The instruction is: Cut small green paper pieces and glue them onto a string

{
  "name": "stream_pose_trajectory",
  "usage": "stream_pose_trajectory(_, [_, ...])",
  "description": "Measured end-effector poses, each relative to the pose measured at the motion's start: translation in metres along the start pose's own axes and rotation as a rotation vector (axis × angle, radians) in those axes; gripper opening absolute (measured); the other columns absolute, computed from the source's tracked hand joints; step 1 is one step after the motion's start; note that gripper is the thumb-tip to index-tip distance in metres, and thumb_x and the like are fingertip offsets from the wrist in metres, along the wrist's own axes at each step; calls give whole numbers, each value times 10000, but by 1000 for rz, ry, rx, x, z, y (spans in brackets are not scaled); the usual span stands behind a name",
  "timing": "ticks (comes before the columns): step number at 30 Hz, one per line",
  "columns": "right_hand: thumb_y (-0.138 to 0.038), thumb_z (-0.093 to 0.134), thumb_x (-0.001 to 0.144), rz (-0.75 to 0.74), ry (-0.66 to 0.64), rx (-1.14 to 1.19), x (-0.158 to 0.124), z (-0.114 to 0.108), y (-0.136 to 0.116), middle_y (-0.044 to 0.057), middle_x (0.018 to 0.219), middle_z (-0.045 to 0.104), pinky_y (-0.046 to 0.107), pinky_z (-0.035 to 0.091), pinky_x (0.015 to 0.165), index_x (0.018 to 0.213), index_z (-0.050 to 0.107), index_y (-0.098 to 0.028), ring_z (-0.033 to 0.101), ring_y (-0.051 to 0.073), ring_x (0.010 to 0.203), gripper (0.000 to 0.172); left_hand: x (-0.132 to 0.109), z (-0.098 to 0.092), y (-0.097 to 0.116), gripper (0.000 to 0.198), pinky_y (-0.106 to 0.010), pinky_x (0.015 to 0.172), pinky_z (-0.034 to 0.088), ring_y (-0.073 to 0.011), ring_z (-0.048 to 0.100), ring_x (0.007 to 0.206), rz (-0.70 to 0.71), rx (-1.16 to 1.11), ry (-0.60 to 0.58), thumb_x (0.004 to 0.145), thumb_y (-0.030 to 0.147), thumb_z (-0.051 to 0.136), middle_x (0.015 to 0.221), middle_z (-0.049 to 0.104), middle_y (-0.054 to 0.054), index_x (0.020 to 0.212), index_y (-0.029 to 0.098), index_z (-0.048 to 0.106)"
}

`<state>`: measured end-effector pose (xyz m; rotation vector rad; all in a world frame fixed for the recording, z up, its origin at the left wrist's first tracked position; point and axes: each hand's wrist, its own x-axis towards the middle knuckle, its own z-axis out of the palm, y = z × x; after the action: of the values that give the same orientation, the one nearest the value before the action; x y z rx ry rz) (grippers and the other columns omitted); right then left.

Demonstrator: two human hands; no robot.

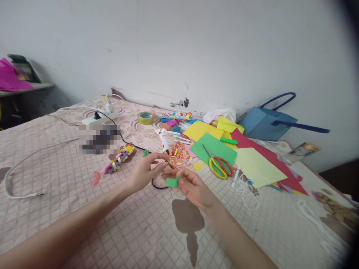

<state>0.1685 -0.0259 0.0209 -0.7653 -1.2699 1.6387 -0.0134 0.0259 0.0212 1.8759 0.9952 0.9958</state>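
Note:
My right hand (pixel 193 186) pinches a small green piece of paper or foam (pixel 172 182) between thumb and fingers, above the tablecloth. Just to its left is my left hand (pixel 147 170), its fingers loosely curved and apart from the thumb, with nothing visible in it. The fingertips of both hands come close together over a black cord (pixel 159 186). Behind them, a white glue gun (pixel 163 140) stands near a heap of red and yellow paper bits (pixel 181 154). A small green scrap (pixel 146 152) lies beyond my left hand.
Scissors (pixel 215 166) with red and yellow handles rest at the edge of a green sheet (pixel 210 145). Other coloured sheets, white string (pixel 246 192) and a blue bag (pixel 265 121) are at right. To the left are a decorated stick (pixel 120 160), tape (pixel 146 118) and a power strip (pixel 99 118).

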Motion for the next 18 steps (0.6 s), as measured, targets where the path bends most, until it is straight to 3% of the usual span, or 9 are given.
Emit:
stream_pose_trajectory(5, [-393,631,785,-283,351,-87,-4,-69,-12,27,1125,655,419,436,929,804,522,-263,569,214,1111,171,5,-5,0,254,-350,862,490,-200,618,993,-31,9,-15,860,345,506,1079,671,-72,1003,185,642])
stream_pose_trajectory(9, [-392,615,798,-292,563,-341,-7,-103,-9,83,1276,561,439,383,980,858,550,-230,493,233,1194,184,5,-2,-4,269,-364,871,485,-202,612,1008,-24,20,13,844,315,514,1126,650,-77,1056,183,612])
stream_pose_trajectory(12, [-377,632,784,-265,559,-539,-9,-94,-1,108,1401,427,454,343,1008,813,548,-205,452,256,1226,194,4,-1,-7,259,-336,829,487,-190,618,961,-18,17,20,827,247,494,1059,669,-63,1053,180,601])
stream_pose_trajectory(14, [-356,603,809,-273,487,-577,-10,-77,2,102,1431,373,436,372,988,820,541,-207,511,245,1168,163,3,-1,-8,199,-284,712,478,-158,615,795,-31,47,21,788,152,444,845,675,-23,886,173,615])
stream_pose_trajectory(16, [-320,567,839,-301,433,-611,-10,-59,4,106,1383,418,404,405,959,827,545,-207,523,231,1151,116,1,-1,-6,192,-240,570,407,-123,519,609,-47,89,44,720,76,380,610,552,20,660,172,535])
stream_pose_trajectory(18, [-281,545,855,-338,390,-651,-12,-44,3,101,1268,520,401,407,962,829,545,-213,527,218,1139,73,-3,1,-3,196,-229,499,326,-107,406,528,-54,53,52,703,57,339,536,415,39,583,180,435])
